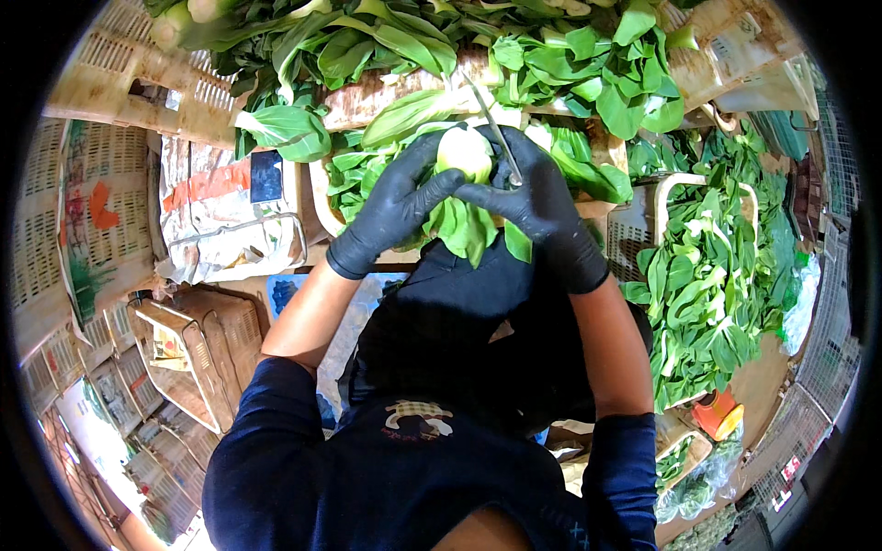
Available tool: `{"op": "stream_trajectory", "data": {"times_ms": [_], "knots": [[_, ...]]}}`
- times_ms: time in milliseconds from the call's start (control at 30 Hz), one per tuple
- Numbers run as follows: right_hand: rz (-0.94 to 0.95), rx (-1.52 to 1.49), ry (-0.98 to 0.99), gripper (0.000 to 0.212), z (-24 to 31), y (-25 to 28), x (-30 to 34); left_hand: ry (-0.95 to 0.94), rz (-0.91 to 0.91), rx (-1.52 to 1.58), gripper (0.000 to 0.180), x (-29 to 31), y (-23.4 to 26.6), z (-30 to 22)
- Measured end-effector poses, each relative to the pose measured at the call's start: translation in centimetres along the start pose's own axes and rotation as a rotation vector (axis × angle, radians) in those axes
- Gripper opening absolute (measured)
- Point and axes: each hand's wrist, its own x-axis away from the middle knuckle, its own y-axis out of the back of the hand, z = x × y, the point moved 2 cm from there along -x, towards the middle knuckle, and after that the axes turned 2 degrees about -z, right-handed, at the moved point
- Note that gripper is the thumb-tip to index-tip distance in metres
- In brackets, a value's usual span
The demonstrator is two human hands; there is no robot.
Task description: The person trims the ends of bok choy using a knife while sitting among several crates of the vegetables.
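Observation:
Black gloves cover both my hands, which meet in front of me around one head of bok choy (465, 154). Its pale base points up, and its green leaves hang below my thumbs. My left hand (393, 209) is closed around its left side. A thin-bladed knife (494, 129) is in my right hand (544, 204), its blade pointing up and away; that hand's thumb also presses on the bok choy. Some fingers are hidden behind the head. Just beyond my hands, a pale crate (323, 197) holds loose green leaves.
More bok choy (354, 46) is heaped along the far side. On my right stands a crate (663, 207) full of leafy greens (698, 294). A white-wrapped bundle (216, 220) and a tan plastic crate (207, 354) are on my left. An orange object (715, 415) lies at lower right.

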Motion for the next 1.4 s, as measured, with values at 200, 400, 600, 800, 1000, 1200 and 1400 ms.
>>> {"op": "stream_trajectory", "data": {"times_ms": [200,400,600,800,1000,1200,1400], "knots": [[0.242,-0.004,-0.096,0.051,-0.8,1.8,0.4,-0.049,0.093,-0.089,0.036,-1.0,1.5,-1.4],[0.159,-0.355,-0.411,0.053,1.2,3.2,2.7,0.107,0.193,-0.24,0.017,-2.0,2.2,-0.7],[-0.524,-0.327,-0.453,0.051,0.4,13.9,10.6,-0.169,0.159,-0.772,0.042,-3.1,3.0,0.4],[-0.621,-0.892,0.204,0.053,4.2,33.9,23.2,-0.311,-0.059,-0.589,0.073,-12.7,-5.3,-4.8],[-0.854,-0.747,-0.011,0.043,-0.4,24.9,21.8,-0.343,0.013,-0.813,0.062,-21.3,-13.0,-7.6],[-0.933,-0.611,-0.3,0.033,1.2,15.7,15.7,-0.134,0.124,-0.138,0.046,-19.5,-7.0,-6.0],[-0.54,-0.186,-0.14,0.033,1.6,10.0,3.8,-0.159,0.008,0.111,0.052,-8.4,0.6,-4.8]]}}
